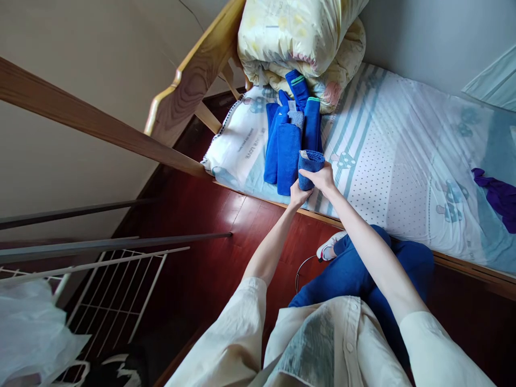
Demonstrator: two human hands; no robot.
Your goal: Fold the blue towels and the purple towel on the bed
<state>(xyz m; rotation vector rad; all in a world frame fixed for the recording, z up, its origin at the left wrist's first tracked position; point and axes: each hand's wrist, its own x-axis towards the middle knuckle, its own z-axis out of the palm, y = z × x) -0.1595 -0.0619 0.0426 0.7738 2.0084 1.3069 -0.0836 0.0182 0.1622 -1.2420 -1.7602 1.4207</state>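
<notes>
A rolled blue towel [307, 181] is held between both hands above the front edge of the bed. My left hand [300, 194] grips its lower end, and my right hand [320, 178] wraps round its upper right side with the thumb across it. Just behind, several folded or rolled blue towels [288, 161] lie side by side on the patterned sheet. A greyish-blue towel [296, 119] sits among them. Another blue roll with a green edge [298, 88] leans against the quilt.
A folded yellow quilt [294, 32] is piled at the bed's head, by the wooden headboard [193, 75]. Purple cloth [497, 196] lies on the sheet [395, 161] at the right. A white wire rack [116, 301] with a plastic bag [32, 328] stands at lower left.
</notes>
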